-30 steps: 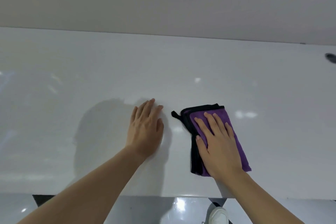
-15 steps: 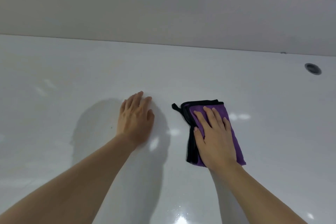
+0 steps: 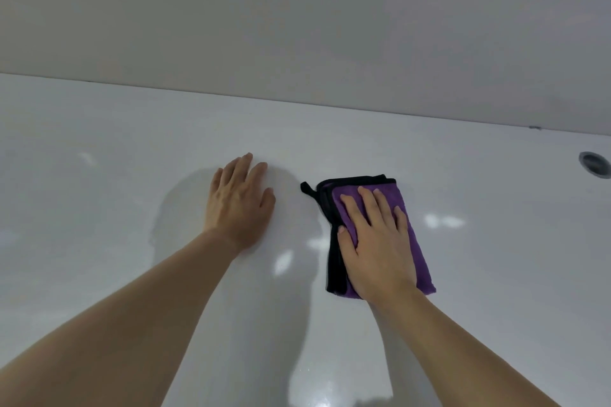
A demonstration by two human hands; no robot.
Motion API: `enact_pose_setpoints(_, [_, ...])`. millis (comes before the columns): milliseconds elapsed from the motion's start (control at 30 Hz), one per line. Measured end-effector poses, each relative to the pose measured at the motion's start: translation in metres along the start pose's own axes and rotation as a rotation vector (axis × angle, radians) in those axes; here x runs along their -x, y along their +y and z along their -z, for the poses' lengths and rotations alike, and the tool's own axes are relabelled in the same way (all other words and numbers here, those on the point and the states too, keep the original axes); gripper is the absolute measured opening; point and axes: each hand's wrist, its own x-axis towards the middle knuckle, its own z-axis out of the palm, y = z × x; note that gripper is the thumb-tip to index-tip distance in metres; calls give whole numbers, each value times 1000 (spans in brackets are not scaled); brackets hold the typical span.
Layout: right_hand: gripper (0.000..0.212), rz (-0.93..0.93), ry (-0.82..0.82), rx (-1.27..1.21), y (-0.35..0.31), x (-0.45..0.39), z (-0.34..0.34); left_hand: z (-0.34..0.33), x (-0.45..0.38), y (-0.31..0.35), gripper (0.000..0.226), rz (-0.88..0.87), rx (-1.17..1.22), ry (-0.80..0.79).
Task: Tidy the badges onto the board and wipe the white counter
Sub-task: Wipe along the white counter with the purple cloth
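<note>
A folded purple cloth (image 3: 418, 241) with black trim lies on the glossy white counter (image 3: 99, 208), right of centre. My right hand (image 3: 377, 248) presses flat on top of it, fingers straight and pointing toward the wall. My left hand (image 3: 239, 205) rests flat on the bare counter to the left of the cloth, fingers together and straight, holding nothing. No badges or board are in view.
A plain grey wall (image 3: 297, 26) rises behind the counter's far edge. A round metal-rimmed hole (image 3: 595, 164) sits in the counter at the far right. Ceiling lights reflect in the surface between and beside my hands.
Both hands and the cloth have slid farther from me toward the wall. The view has tilted up, so the counter's near edge and the floor are gone and the round hole shows at right.
</note>
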Motion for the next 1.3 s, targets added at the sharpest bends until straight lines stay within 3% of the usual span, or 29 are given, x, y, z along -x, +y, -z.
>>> enact_pose_setpoints(433, [61, 46, -2, 8, 9, -71, 5, -8, 2, 3, 64, 17, -54, 23])
enact_pose_setpoints(867, [68, 267, -82, 0, 10, -126, 5, -8, -4, 2, 65, 28, -78, 19])
enact_pose_setpoints(1067, [68, 155, -38, 9, 40, -134, 8, -2, -3, 4, 70, 35, -76, 4])
enact_pose_setpoints(1300, [66, -37, 16, 23, 118, -141, 22, -3, -5, 5, 68, 34, -88, 9])
